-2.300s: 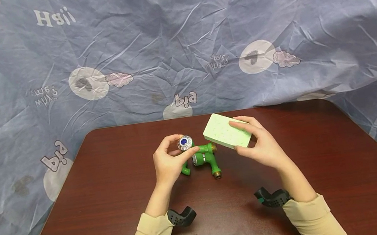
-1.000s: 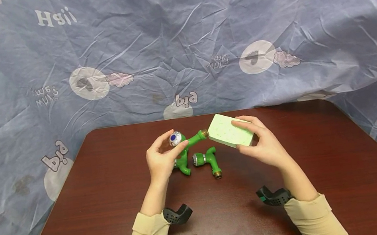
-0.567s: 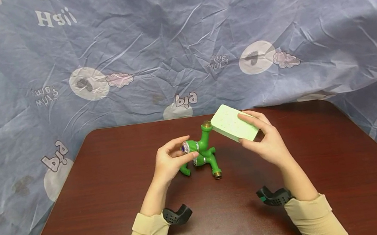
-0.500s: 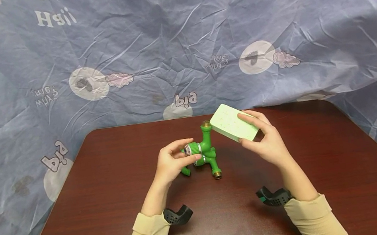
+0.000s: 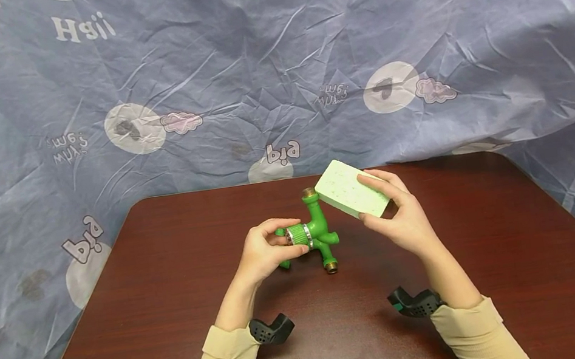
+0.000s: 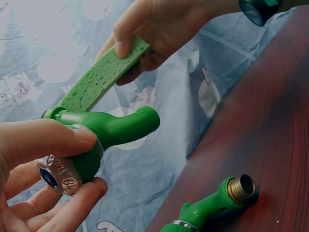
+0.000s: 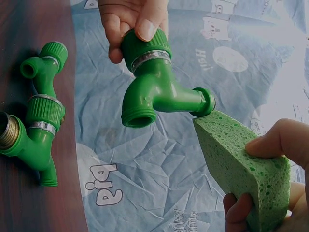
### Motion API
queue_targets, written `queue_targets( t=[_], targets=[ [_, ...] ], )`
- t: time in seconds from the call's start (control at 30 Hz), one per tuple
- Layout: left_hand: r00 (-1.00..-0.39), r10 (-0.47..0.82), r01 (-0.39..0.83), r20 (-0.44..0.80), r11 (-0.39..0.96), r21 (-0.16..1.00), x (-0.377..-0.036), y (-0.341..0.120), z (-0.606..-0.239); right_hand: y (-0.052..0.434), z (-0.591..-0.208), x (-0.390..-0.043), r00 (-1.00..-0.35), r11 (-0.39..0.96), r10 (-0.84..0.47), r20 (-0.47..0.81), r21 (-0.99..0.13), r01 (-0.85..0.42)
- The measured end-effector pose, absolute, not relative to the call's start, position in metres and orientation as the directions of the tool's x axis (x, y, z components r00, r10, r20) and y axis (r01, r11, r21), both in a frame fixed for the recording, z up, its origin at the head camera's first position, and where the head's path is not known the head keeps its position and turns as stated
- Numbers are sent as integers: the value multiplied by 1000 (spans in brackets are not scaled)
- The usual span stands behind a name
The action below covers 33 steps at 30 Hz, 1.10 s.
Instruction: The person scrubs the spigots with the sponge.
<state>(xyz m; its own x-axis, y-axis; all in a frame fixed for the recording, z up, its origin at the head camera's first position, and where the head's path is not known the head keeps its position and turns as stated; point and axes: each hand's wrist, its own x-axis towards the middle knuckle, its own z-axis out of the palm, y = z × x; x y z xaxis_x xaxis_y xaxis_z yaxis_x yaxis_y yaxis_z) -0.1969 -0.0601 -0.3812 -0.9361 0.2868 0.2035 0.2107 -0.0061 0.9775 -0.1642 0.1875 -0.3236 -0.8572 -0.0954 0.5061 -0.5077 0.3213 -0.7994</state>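
Note:
My left hand (image 5: 260, 252) pinches a green faucet (image 5: 318, 223) by its ribbed knob, thumb on one side and fingers on the other. The faucet is held above the table, its brass threaded inlet pointing away toward the backdrop. In my right hand (image 5: 405, 219) is a pale green sponge (image 5: 351, 189), gripped at one end between thumb and fingers. The right wrist view has the sponge's (image 7: 227, 145) far corner against the rim of the held faucet's inlet (image 7: 205, 101). The knob's blue-centred cap (image 6: 52, 180) faces the left wrist camera.
Two more green faucets lie on the dark wooden table (image 5: 171, 294) under the left hand: one faucet (image 5: 327, 255) with its threaded end toward me, the other faucet (image 5: 285, 264) mostly hidden by the hand. A blue printed cloth (image 5: 207, 80) hangs behind the table.
The left hand has turned the faucet: its knob cap faced the camera and its inlet pointed right; now the inlet points away. The sponge shifted up slightly and stays near the inlet.

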Motion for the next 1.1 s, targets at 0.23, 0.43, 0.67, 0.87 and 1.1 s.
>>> queue_targets(
  t=[0.23, 0.43, 0.67, 0.87, 1.1],
  targets=[
    [-956, 204, 208, 211, -36, 977, -198, -62, -380, 188, -323, -165, -847, 335, -85, 524, -786, -519],
    [-959, 151, 240, 241, -25, 970, -199, -63, -379, 198, -334, -173, -836, 271, -81, 543, -795, -543],
    [-952, 148, 261, 267, -59, 964, -200, -64, -380, 201, -345, -180, -781, 104, -202, 590, -781, -616],
    [-957, 156, 229, 245, -110, 967, -198, -61, -380, 192, -346, -178, -740, 139, -283, 611, -737, -662],
    [-961, 128, 223, 244, -158, 962, -198, -57, -380, 177, -353, -177, -708, 145, -363, 606, -714, -685]
  ],
)
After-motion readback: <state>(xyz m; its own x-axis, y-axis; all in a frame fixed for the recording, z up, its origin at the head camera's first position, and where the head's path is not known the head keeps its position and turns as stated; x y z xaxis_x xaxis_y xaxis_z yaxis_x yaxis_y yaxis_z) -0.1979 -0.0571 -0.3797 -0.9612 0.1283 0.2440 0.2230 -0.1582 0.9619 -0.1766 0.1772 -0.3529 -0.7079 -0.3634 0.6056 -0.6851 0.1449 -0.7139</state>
